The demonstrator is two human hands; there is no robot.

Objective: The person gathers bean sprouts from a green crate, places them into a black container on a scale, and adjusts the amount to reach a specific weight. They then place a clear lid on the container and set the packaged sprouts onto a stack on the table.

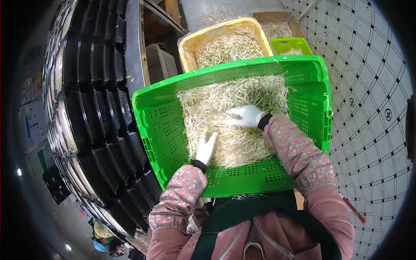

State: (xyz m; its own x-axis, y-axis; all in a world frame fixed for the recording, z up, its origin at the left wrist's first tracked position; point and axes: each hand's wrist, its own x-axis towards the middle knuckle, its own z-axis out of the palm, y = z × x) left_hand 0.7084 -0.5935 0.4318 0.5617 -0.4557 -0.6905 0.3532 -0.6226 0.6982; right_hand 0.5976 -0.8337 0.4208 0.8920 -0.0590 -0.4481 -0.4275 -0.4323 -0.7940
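A large green plastic crate (225,180) with perforated walls stands tilted in front of me. Inside it lies a thick bed of pale, straw-like strands (247,149), greener toward the upper right. My right hand (248,116), in a white glove, reaches in from the right and touches the strands, fingers apart. Lower left in the crate, my left hand (206,147), also white-gloved, points its fingers forward at the surface of the strands. Its thumb stands apart, and motion blurs the fingertips slightly. Where the fingertips meet the strands, they are partly hidden.
Behind the crate stand a yellow tub (184,52), a lime-green basket (299,43) and a brownish bin (292,19), each holding similar strands. Stacked black trays (93,112) rise on the left. A grey perforated basket (167,65) sits beyond. Another person (102,236) is at lower left.
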